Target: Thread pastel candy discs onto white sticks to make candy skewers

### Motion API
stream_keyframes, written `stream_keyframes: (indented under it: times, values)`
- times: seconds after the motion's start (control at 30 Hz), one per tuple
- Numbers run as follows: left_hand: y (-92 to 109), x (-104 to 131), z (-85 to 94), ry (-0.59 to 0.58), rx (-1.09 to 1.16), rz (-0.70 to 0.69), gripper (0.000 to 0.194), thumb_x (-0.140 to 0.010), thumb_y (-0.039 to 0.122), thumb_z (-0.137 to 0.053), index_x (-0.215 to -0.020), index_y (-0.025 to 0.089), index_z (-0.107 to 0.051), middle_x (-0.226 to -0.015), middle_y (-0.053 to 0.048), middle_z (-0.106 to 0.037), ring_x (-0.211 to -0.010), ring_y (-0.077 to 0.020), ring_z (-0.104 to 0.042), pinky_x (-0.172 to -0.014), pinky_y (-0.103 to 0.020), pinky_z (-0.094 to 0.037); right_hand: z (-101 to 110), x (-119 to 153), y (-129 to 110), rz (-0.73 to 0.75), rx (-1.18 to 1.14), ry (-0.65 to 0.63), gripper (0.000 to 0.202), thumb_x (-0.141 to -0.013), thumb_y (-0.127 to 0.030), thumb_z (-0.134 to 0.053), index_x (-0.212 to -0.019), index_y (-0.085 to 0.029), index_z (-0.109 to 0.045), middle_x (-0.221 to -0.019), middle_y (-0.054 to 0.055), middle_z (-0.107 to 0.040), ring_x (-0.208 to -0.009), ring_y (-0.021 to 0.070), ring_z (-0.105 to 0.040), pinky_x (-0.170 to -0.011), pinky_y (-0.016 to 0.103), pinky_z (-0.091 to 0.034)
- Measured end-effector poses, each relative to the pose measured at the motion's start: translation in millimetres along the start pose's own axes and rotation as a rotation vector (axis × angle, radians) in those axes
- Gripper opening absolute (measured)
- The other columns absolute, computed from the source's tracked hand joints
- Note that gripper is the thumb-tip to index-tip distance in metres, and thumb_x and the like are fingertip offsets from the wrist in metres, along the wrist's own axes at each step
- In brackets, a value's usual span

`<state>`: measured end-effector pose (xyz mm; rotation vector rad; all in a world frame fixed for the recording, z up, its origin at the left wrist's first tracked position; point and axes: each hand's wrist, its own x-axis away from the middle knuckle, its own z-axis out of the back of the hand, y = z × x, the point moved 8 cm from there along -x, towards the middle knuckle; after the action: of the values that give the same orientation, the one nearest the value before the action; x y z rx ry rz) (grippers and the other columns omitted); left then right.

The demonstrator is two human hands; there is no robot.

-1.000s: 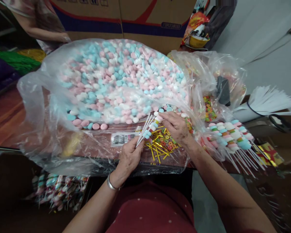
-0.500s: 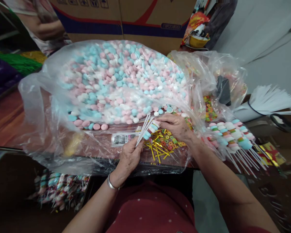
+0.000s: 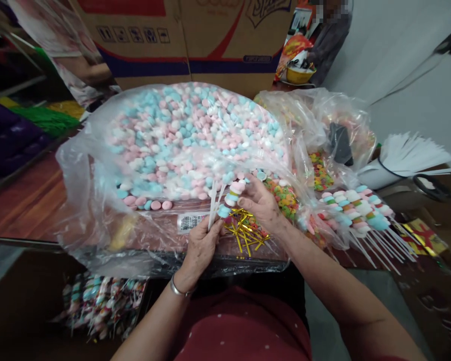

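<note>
My left hand (image 3: 203, 243) is closed around a bundle of thin white sticks (image 3: 212, 203) and the lower end of a marshmallow skewer (image 3: 231, 199). Blue, white and pink marshmallows are threaded on that skewer, with a yellowish ring between them. My right hand (image 3: 263, 205) curls about the skewer's upper end, thumb and fingers on either side of the pink top piece; its fingertips are partly hidden. Just below lie gold twist ties (image 3: 244, 230). Coloured gummy rings (image 3: 283, 198) are heaped beside my right hand. Behind both hands spreads a clear bag of marshmallows (image 3: 195, 135).
Finished skewers (image 3: 361, 210) lie at the right, near a container of white paper strips (image 3: 409, 155). A dark object (image 3: 341, 144) rests on bags of gummy rings. A cardboard box (image 3: 150, 65) stands behind. More skewers (image 3: 101, 303) fill a box lower left. Two people are nearby.
My right hand has moved slightly left and down, its fingers now lower around the skewer's top. The skewer stands more upright, and the sticks have tilted left. The whole view has shifted a little.
</note>
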<state>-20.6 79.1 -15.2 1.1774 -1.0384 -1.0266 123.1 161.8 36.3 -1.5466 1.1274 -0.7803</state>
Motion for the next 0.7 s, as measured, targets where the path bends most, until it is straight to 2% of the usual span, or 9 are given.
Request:
stream_keyframes:
  times: [0.13, 0.27, 0.5, 0.6, 0.7]
  values:
    - [-5, -1, -1.6, -0.020, 0.086, 0.039, 0.027, -0.084, 0.041, -0.063, -0.075, 0.016, -0.063, -0.061, 0.003, -0.052, -0.051, -0.0081, -0.040, -0.047, -0.021, -0.031, -18, 8, 10, -0.064, -0.012, -0.068, 0.058, -0.072, -0.034, -0.079, -0.122, -0.026, -0.052, -0.100, 0.001, -0.071, -0.091, 0.0174, -0.068, -0.082, 0.032, -0.058]
    - [-3, -2, -1.3, -0.034, 0.089, 0.029, 0.027, -0.083, 0.042, -0.064, -0.076, 0.016, -0.064, -0.060, 0.004, -0.053, -0.051, -0.0086, -0.041, -0.048, -0.021, -0.032, -26, 13, 13, -0.054, -0.012, -0.063, 0.050, -0.072, -0.033, -0.079, -0.114, -0.024, -0.054, -0.098, 0.000, -0.071, -0.091, 0.0159, -0.068, -0.080, 0.029, -0.056]
    - [3, 0, -2.9, -0.059, 0.055, 0.019, 0.029, -0.085, 0.042, -0.061, -0.071, 0.016, -0.062, -0.055, 0.004, -0.051, -0.048, -0.0086, -0.042, -0.047, -0.021, -0.032, -30, 19, 21, -0.102, -0.047, -0.052, 0.040, -0.071, -0.037, -0.079, -0.100, -0.021, -0.057, -0.086, -0.002, -0.069, -0.075, 0.0126, -0.065, -0.068, 0.025, -0.054]
    - [4, 0, -2.3, -0.039, 0.057, 0.029, 0.029, -0.084, 0.041, -0.061, -0.070, 0.016, -0.062, -0.056, 0.003, -0.054, -0.048, -0.0081, -0.042, -0.047, -0.021, -0.032, -28, 19, 19, -0.099, -0.085, -0.022, 0.041, -0.070, -0.036, -0.080, -0.102, -0.021, -0.059, -0.085, -0.002, -0.069, -0.076, 0.0125, -0.064, -0.070, 0.025, -0.053]
    - [5, -1, -1.7, -0.037, 0.027, 0.024, 0.029, -0.085, 0.040, -0.059, -0.069, 0.016, -0.062, -0.057, 0.003, -0.054, -0.048, -0.0081, -0.043, -0.048, -0.021, -0.032, -22, 17, 13, -0.064, -0.080, 0.047, 0.037, -0.074, -0.039, -0.076, -0.104, -0.021, -0.064, -0.087, -0.001, -0.070, -0.079, 0.0131, -0.063, -0.072, 0.025, -0.053]
